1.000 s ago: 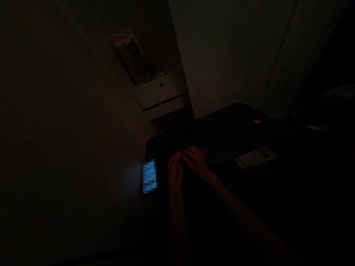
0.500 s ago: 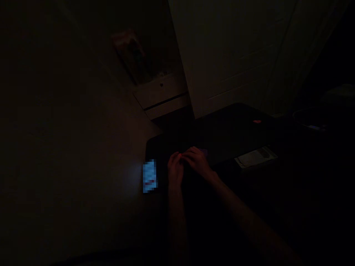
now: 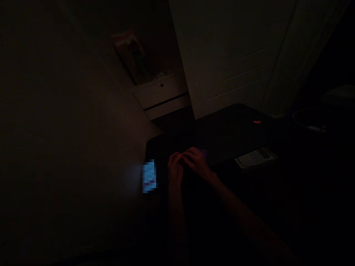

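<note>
In dim light, my left hand [image 3: 175,168] and my right hand [image 3: 196,159] meet over the near part of a dark table [image 3: 222,129]. Between their fingertips is a small reddish piece [image 3: 180,155], too small and dark to name. The fingers of both hands are bent and pinched round it. Just beyond my right hand a flat purple thing [image 3: 203,152] lies on the table, partly hidden by that hand. A small orange-red piece [image 3: 257,122] rests farther off on the right side of the table.
A lit, blurred-out screen [image 3: 149,176] glows left of my hands, close to the wall [image 3: 83,147]. A booklet or box [image 3: 256,158] sits under the table's near edge. Behind stand a drawer unit [image 3: 166,96] and a pale door-like panel [image 3: 230,59]. A cable [image 3: 298,120] curves at right.
My hands stay almost in the same place, with only tiny finger movements around the reddish piece. The light on the scene dims and then brightens slightly.
</note>
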The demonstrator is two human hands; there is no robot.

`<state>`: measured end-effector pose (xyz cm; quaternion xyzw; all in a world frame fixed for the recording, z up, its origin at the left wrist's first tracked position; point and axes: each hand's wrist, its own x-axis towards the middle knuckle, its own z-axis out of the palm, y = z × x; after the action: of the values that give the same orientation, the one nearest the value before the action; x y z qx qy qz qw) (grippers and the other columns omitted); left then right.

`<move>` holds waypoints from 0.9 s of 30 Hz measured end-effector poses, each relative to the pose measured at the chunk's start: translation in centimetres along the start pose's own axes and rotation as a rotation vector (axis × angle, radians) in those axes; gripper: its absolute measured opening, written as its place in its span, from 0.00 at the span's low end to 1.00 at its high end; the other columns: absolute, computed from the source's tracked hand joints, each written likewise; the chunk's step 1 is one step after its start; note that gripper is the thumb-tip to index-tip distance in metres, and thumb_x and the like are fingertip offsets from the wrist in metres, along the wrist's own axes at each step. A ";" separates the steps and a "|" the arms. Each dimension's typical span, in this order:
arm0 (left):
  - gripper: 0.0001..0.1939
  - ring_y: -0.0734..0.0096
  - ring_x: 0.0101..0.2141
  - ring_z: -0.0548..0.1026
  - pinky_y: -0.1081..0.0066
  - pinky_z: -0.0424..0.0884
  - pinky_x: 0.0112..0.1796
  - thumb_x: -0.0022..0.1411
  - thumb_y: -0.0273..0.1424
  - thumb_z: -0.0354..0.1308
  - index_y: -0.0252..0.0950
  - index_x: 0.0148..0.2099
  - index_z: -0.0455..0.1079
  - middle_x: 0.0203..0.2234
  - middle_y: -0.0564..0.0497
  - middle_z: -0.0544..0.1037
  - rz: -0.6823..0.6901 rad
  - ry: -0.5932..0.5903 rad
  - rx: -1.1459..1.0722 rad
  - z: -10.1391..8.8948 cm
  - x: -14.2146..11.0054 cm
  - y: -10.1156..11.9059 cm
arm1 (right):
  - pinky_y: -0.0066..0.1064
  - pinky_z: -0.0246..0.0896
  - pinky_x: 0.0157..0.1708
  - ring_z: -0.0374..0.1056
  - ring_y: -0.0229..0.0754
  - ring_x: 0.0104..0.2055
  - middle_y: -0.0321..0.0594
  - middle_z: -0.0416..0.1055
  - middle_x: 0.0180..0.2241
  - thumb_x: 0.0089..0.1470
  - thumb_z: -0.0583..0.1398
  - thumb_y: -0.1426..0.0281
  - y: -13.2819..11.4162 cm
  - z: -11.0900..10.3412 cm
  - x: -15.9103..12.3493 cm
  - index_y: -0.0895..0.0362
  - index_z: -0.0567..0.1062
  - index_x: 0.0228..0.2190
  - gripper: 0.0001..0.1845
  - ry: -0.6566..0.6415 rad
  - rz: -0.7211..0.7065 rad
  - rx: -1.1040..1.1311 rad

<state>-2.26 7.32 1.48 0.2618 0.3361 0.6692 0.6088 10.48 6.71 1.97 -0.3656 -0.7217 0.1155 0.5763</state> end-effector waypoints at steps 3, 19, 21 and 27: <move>0.12 0.72 0.38 0.77 0.69 0.68 0.46 0.50 0.27 0.70 0.36 0.38 0.75 0.34 0.51 0.78 0.005 -0.008 0.016 0.1 -0.1 0.0 | 0.40 0.66 0.44 0.69 0.46 0.41 0.43 0.74 0.37 0.66 0.58 0.67 0.0 0.1 0.0 0.53 0.79 0.39 0.09 -0.009 0.021 0.011; 0.12 0.73 0.38 0.76 0.71 0.68 0.43 0.51 0.30 0.70 0.37 0.40 0.76 0.35 0.51 0.78 0.032 0.035 0.037 0.2 -0.2 0.0 | 0.36 0.67 0.42 0.71 0.43 0.40 0.40 0.74 0.35 0.61 0.63 0.68 0.1 0.8 0.1 0.53 0.80 0.35 0.05 0.089 0.135 0.122; 0.12 0.73 0.38 0.76 0.71 0.68 0.44 0.51 0.30 0.70 0.37 0.39 0.76 0.35 0.51 0.78 0.029 0.033 0.033 0.1 -0.2 0.0 | 0.36 0.67 0.42 0.71 0.43 0.40 0.40 0.73 0.35 0.61 0.63 0.67 0.2 0.8 0.1 0.54 0.80 0.35 0.05 0.087 0.147 0.122; 0.12 0.72 0.37 0.76 0.70 0.68 0.44 0.50 0.30 0.70 0.36 0.38 0.76 0.35 0.51 0.78 0.051 0.048 0.032 0.4 -0.2 -0.1 | 0.36 0.67 0.42 0.70 0.44 0.40 0.40 0.73 0.35 0.62 0.62 0.67 0.2 0.8 0.2 0.54 0.78 0.35 0.05 0.051 0.126 0.141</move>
<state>-1.89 7.14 1.65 0.2637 0.3545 0.6851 0.5792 9.88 7.17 1.72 -0.3717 -0.6723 0.1928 0.6105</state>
